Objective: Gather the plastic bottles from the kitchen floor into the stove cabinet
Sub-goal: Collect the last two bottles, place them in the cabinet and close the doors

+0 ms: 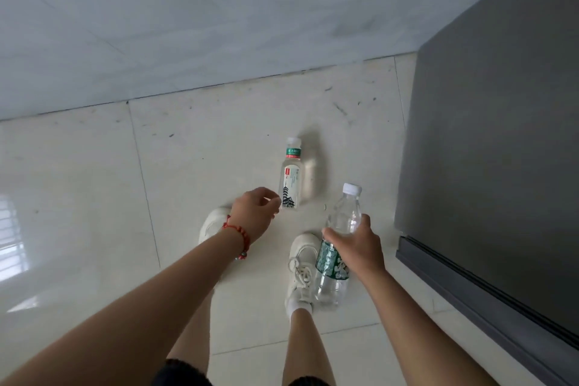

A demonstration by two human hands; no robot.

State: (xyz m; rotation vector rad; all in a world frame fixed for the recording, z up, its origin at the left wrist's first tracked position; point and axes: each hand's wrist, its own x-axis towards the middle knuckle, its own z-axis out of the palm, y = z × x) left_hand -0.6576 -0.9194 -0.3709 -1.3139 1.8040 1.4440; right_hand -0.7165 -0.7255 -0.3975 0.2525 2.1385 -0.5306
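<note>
**Colours Around My Hands**

Just past my left hand stood a clear bottle with a white cap, a green neck band, and a white label bearing a black pagoda drawing and a small red mark. My right hand gripped a clear bottle with a dark green label patterned in white, capped in white. A red beaded bracelet circled my left wrist. Below my hands were white sneakers on cream floor tiles. Right of my right hand rose a dark grey cabinet; beyond my fingers, a pale grey marbled wall.
</note>
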